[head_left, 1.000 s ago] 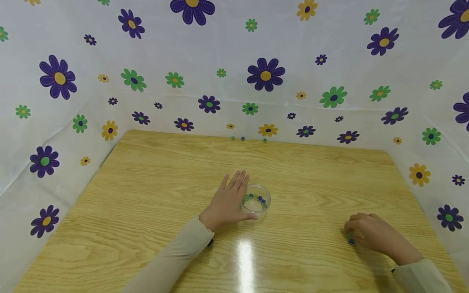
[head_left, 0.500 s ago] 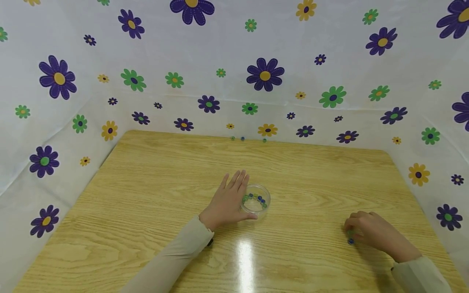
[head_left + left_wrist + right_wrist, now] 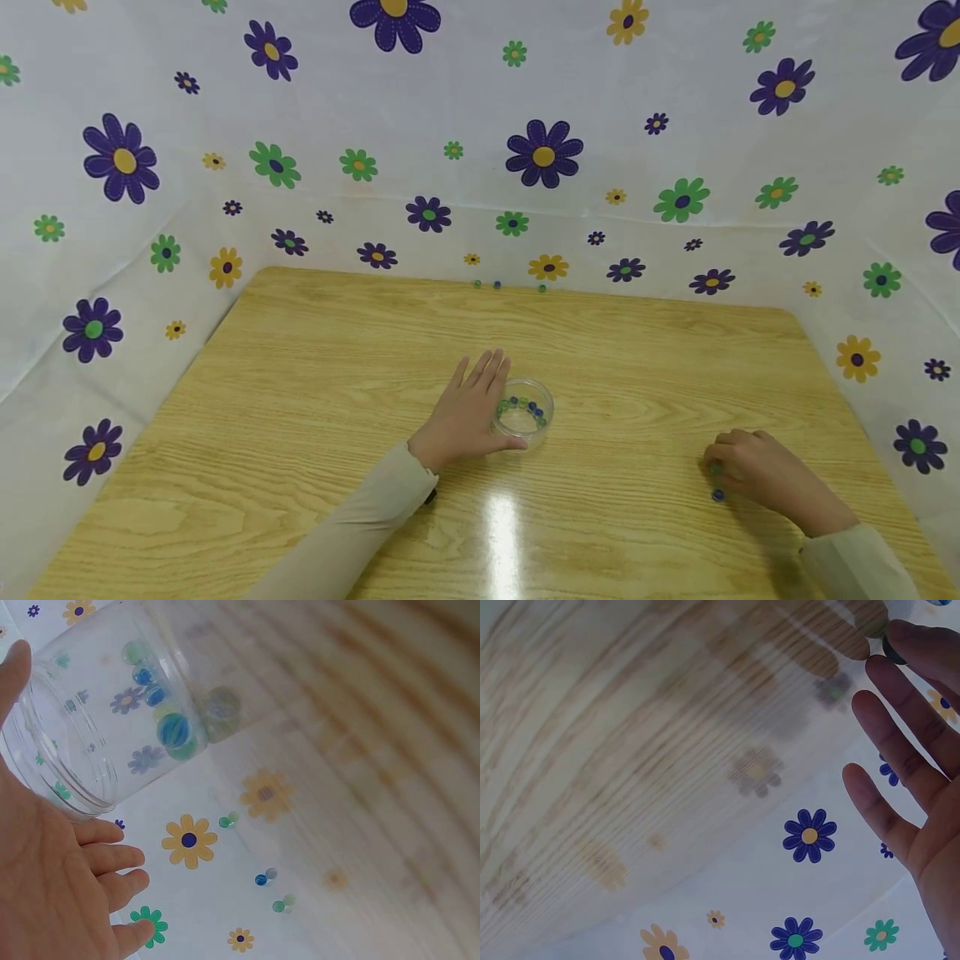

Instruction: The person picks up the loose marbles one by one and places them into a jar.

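Observation:
A clear plastic jar (image 3: 525, 433) stands upright on the wooden table, several green and blue marbles (image 3: 532, 407) in its bottom. My left hand (image 3: 467, 417) rests against its left side, fingers straight and thumb along the near side. In the left wrist view the jar (image 3: 97, 712) lies between thumb and fingers of the left hand (image 3: 52, 877). Off to the right, my right hand (image 3: 761, 472) pinches a green marble (image 3: 715, 470) between thumb and index finger. In the right wrist view this marble (image 3: 892, 651) shows dark between the fingertips. A blue marble (image 3: 718, 495) lies just below that hand.
Three marbles, two green and a blue one (image 3: 497, 285), lie at the table's far edge by the flowered cloth (image 3: 465, 100). This cloth rises along the back and both sides of the table (image 3: 360, 333).
My right hand has shifted slightly away from me, and the green marble with it, parting a little from the blue marble. My left hand and the jar have stayed in place.

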`<action>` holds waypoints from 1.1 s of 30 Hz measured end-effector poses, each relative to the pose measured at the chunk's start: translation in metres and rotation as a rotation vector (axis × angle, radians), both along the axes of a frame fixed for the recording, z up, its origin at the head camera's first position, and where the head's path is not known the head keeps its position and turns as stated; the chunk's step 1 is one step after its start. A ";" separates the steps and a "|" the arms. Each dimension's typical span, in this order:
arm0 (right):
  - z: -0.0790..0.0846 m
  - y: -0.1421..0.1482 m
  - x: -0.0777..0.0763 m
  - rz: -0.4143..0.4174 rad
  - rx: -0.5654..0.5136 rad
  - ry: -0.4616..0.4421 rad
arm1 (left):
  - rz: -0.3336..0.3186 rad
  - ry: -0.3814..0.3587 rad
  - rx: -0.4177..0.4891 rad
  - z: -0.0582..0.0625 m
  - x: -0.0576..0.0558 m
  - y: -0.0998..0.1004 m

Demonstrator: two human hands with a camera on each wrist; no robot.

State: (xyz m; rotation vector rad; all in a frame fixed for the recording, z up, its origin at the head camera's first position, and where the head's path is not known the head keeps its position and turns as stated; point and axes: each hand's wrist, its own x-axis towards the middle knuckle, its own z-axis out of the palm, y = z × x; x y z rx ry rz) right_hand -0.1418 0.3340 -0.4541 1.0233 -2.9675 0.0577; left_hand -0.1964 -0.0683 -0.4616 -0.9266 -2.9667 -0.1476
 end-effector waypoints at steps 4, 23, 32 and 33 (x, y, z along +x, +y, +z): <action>-0.001 0.000 0.001 -0.010 0.020 0.031 | 0.001 0.004 0.006 0.000 0.000 0.000; -0.004 -0.002 -0.002 0.040 0.053 0.185 | 0.010 -0.013 -0.011 0.000 -0.001 0.000; 0.007 -0.012 -0.012 0.152 -0.036 0.380 | 0.018 -0.017 -0.022 0.000 -0.001 0.001; 0.009 -0.013 -0.013 0.159 -0.042 0.390 | 0.017 -0.018 -0.021 0.000 -0.001 0.001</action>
